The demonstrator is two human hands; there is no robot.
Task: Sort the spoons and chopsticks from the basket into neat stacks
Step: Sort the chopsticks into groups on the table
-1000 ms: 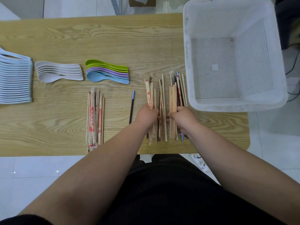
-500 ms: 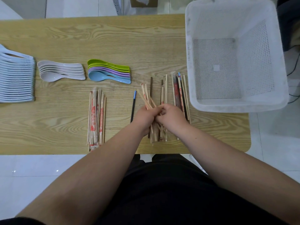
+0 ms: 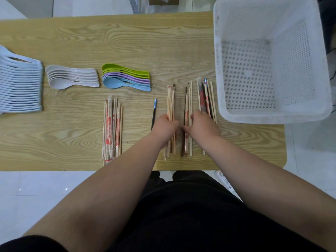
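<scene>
Three spoon stacks: pale blue-white plastic spoons (image 3: pixel 20 84), cut off at left; grey-white plastic spoons (image 3: pixel 72 79); green, purple and blue plastic spoons (image 3: pixel 125 79) | one sorted bundle of wrapped wooden chopsticks (image 3: pixel 112 128); one black blue-tipped chopstick (image 3: pixel 154 113) | left hand (image 3: pixel 166 127) grips wooden chopstick bunch (image 3: pixel 171 102); right hand (image 3: pixel 204 124) covers loose chopsticks (image 3: pixel 190 100), its finger grip hidden | white perforated plastic basket (image 3: pixel 272 117) at right end of wooden table (image 3: pixel 72 142).

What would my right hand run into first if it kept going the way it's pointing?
The loose chopsticks just ahead of its fingers; your right hand rests on them. Beyond them it looks like bare table. The basket sits off to the right, probably clear.
</scene>
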